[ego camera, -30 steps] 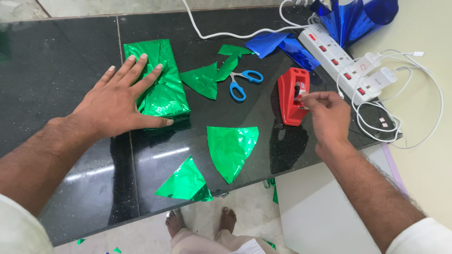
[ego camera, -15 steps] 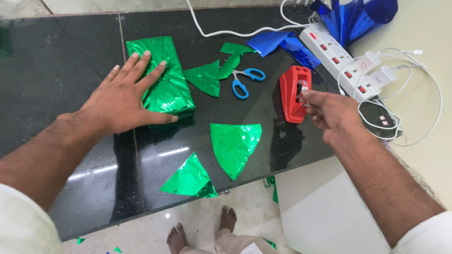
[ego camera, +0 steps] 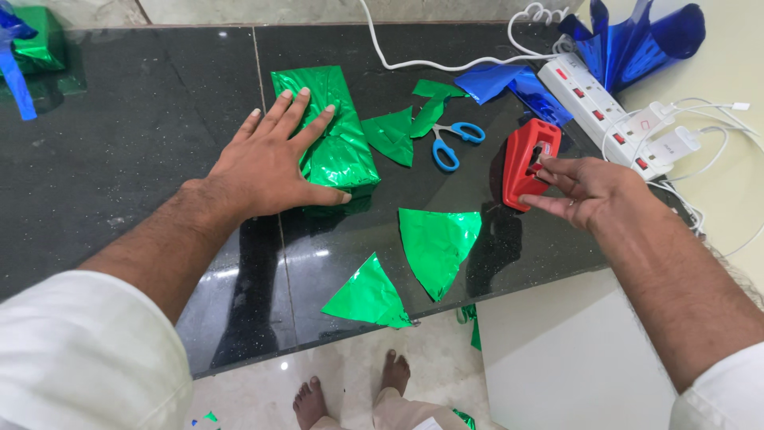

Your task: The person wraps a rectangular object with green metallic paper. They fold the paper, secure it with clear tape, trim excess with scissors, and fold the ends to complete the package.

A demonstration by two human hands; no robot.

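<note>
Left hand (ego camera: 267,163) flat on green wrapped parcel (ego camera: 330,135), right hand (ego camera: 585,187) fingers touching red tape dispenser (ego camera: 527,162), black table (ego camera: 119,159)

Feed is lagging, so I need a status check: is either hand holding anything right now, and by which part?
Neither hand lifts anything. The left hand lies flat on the green foil-wrapped parcel, pinning its near end. The right hand has its fingertips at the red tape dispenser, at its near end; no closed grip is visible.

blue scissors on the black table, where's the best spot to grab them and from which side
Take the blue scissors by the two blue handle loops, coming from above. They lie flat on the black table, with the loops spread and bare; green foil scraps crowd the blade end.
</note>
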